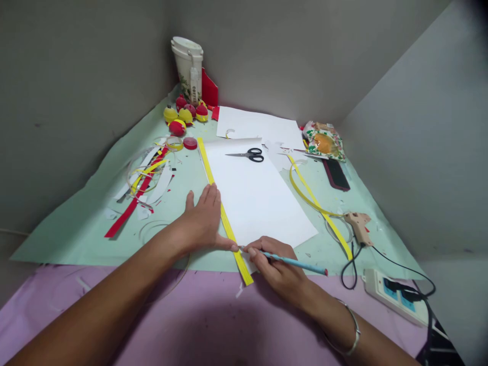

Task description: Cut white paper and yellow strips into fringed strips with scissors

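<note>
— Where is the yellow strip (227,226) laid?
— Along the left edge of the white sheet (263,203), slanting on past its near end.

— By what is it held down?
— It is pinned by the left hand (205,217), which is spread with nothing gripped, thumb and fingertips pressed at the sheet's left side. By the right hand (280,260), at the sheet's near end, a blue pencil (299,263) is clasped, its tip brought to the strip's edge beside the left thumb; whether the surface is touched by the tip cannot be told.

— How is the strip judged to handle?
— Light, thin and bendable, easily shifted by a nudge and creased if squeezed. It is best pressed flat at two points well apart, or lifted by an end. The sheet, too, is judged light and apt to slide, best steadied by its margins.

— What else is pictured?
— Black-handled scissors (249,154) are set on the sheet's far part; a glue gun (358,227) is placed to its right, beyond a second yellow strip (336,233)
</note>
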`<state>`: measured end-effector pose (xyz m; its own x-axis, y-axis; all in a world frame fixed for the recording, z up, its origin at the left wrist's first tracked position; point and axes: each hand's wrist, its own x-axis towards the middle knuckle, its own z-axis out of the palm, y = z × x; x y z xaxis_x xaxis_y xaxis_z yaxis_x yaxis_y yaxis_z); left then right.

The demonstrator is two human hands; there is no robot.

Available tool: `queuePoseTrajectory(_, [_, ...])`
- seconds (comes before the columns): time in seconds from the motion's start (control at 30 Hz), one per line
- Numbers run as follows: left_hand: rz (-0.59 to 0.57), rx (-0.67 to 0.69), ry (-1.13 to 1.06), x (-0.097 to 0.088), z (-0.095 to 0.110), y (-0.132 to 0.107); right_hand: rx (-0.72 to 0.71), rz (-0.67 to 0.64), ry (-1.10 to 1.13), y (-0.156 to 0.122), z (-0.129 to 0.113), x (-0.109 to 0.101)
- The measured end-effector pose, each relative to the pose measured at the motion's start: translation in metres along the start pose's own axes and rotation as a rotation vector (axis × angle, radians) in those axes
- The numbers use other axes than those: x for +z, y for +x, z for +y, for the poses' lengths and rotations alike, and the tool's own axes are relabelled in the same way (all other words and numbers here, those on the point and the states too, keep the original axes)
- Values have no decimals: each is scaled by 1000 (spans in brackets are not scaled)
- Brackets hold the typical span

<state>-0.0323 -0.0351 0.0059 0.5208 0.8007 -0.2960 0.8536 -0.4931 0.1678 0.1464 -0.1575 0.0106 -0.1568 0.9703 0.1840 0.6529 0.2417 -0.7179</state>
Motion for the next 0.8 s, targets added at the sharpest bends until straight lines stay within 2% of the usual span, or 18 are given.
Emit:
queuePoseTrajectory(0.33, [-2, 8, 5, -5, 2, -2, 19, 19, 26, -14, 1, 1])
queuePoseTrajectory(0.63, [-20, 4, 22, -2, 1, -1, 91, 9, 63, -22, -1, -1])
queuePoseTrajectory(0.8, [-12, 7, 16, -1, 0, -1, 76, -5, 82, -27, -1, -2])
